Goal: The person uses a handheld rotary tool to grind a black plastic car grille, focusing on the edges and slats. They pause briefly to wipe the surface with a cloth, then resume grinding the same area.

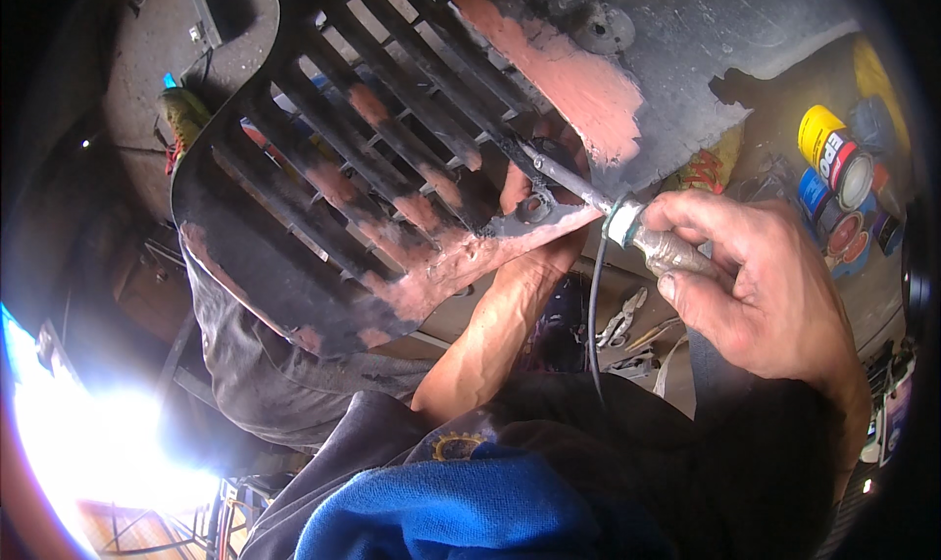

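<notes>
A black slatted plastic grille point(235, 202) with patches of pinkish filler is tilted across the view above my lap. My right hand point(760, 276) is closed around the wrapped handle of a soldering iron point(569, 176), its metal shaft pointing up and left. The shaft's end lies against the slats near the grille's right edge. A thin grey cord point(594, 305) hangs beside the iron's collar. My left hand point(515, 188) reaches under the grille and grips its right edge from below; fingers show through a gap, while the palm is hidden.
A larger grey panel point(686, 60) with a broad pink filler patch and a ragged edge lies beyond the grille. Yellow and blue cans point(833, 158) stand at the right. A blue cloth point(441, 506) is at my front. Strong light glares at lower left.
</notes>
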